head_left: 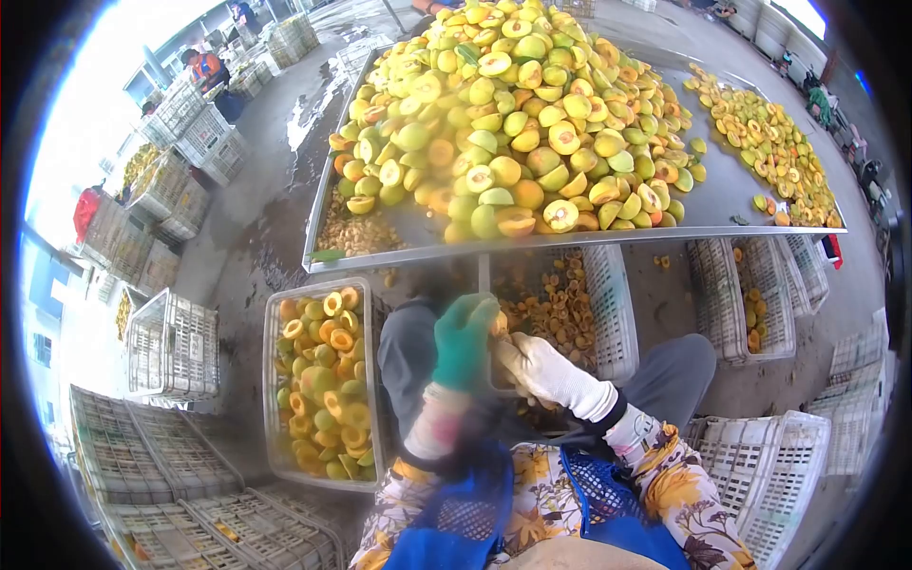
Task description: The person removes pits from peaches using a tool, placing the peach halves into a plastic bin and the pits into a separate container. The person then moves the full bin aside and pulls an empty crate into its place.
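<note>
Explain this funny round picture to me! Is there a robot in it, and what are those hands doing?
No robot here! A person wears a camera on their head, looking forward and down, so the picture bends at the edges. Their left hand wears a green glove, and their right hand a white one. The hands are close together. A small orange piece, probably fruit, shows between them, too blurry to tell which hand grips it.

In front is a metal table with a big heap of cut fruit and a smaller pile. Beside the person, a crate holds more fruit halves.
</note>
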Demonstrator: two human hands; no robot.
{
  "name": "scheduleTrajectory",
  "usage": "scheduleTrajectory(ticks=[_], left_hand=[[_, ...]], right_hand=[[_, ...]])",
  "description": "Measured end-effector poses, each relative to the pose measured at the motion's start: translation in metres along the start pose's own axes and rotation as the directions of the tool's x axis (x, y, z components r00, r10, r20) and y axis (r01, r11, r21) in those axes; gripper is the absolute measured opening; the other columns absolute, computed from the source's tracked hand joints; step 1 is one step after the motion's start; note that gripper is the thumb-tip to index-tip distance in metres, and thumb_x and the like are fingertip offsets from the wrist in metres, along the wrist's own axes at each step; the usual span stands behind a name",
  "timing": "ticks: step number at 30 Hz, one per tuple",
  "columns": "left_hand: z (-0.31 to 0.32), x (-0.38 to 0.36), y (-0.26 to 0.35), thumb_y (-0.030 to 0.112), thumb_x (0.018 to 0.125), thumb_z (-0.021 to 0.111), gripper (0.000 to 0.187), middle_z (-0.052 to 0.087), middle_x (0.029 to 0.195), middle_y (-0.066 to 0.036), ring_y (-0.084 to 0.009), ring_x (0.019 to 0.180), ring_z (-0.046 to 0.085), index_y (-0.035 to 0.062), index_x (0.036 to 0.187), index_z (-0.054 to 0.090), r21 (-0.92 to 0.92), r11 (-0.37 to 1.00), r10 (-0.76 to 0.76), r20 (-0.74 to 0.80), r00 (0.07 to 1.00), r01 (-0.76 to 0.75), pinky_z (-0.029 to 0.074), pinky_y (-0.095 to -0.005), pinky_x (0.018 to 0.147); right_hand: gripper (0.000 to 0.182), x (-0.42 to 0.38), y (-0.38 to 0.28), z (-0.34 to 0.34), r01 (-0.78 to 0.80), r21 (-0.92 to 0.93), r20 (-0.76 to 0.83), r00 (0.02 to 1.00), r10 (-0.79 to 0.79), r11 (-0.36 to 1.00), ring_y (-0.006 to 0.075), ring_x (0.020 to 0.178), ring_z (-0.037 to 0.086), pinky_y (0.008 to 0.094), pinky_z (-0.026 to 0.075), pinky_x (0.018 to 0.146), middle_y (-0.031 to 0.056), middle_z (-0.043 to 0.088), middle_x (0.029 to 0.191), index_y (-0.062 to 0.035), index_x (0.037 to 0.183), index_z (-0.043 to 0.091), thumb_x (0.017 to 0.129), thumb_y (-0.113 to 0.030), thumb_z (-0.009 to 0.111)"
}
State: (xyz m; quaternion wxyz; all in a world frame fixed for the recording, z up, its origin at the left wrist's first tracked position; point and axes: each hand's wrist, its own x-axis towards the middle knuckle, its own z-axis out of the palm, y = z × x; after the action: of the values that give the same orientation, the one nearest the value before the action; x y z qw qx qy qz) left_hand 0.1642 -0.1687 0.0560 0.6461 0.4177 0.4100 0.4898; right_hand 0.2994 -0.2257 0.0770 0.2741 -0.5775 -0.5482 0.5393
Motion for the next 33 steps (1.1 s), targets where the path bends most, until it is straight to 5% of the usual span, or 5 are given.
scheduleTrajectory(ticks=[4,7,15,19,33], left_hand=[[-0.004,0.011,0.0,0.011,0.091,0.06,0.018,0.064,0.09,-0.004,-0.0094,0.079,0.058,-0.0017,0.103,0.063,-0.177,0.978,-0.1,0.071,0.993,0.111,0.048,-0.0225,0.071],[0.016,0.002,-0.026,0.011,0.089,0.06,0.017,0.062,0.08,-0.005,-0.0113,0.066,0.056,-0.0006,0.101,0.061,-0.099,0.956,0.255,-0.194,0.947,-0.277,0.046,-0.0233,0.06],[-0.002,0.016,-0.032,0.012,0.087,0.064,0.015,0.062,0.071,-0.004,-0.0105,0.06,0.056,-0.0004,0.094,0.063,0.031,0.992,-0.12,0.056,0.991,0.119,0.044,-0.0232,0.054],[0.005,0.012,-0.054,0.012,0.087,0.064,0.014,0.062,0.072,-0.003,-0.0089,0.061,0.055,-0.0001,0.094,0.064,-0.135,0.989,-0.064,-0.018,0.998,0.061,0.043,-0.0226,0.054],[-0.018,0.021,-0.045,0.018,0.09,0.062,0.024,0.062,0.075,-0.007,-0.0116,0.06,0.056,-0.0041,0.1,0.06,-0.256,0.962,-0.055,0.147,0.988,0.092,0.044,-0.0243,0.055]], right_hand=[[0.049,0.001,-0.005,-0.002,-0.18,0.192,0.069,0.983,0.17,0.965,0.011,0.04,0.046,0.0248,0.036,0.032,0.0038,0.049,0.062,-0.0032,0.089,0.051,0.094,-0.051,0.041],[0.049,0.002,-0.009,-0.005,-0.218,0.204,0.088,0.975,0.204,0.954,0.0108,0.04,0.046,0.0244,0.036,0.033,0.0018,0.047,0.06,-0.0042,0.089,0.051,0.094,-0.052,0.041],[0.041,0.001,0.015,-0.017,-0.467,0.592,0.479,0.859,0.179,0.658,0.0046,0.041,0.032,0.022,0.026,0.034,-0.0054,0.037,0.058,-0.0104,0.083,0.046,0.095,-0.05,0.042],[0.038,-0.006,0.001,-0.002,-0.366,0.407,0.235,0.927,0.292,0.837,0.0031,0.04,0.03,0.0215,0.022,0.034,-0.0072,0.034,0.056,-0.0137,0.08,0.044,0.095,-0.048,0.044],[0.04,0.014,0.034,0.009,-0.545,0.761,0.569,0.821,0.041,0.351,0.0017,0.036,0.023,0.0192,0.018,0.029,-0.0076,0.03,0.056,-0.0092,0.088,0.047,0.099,-0.047,0.037]])
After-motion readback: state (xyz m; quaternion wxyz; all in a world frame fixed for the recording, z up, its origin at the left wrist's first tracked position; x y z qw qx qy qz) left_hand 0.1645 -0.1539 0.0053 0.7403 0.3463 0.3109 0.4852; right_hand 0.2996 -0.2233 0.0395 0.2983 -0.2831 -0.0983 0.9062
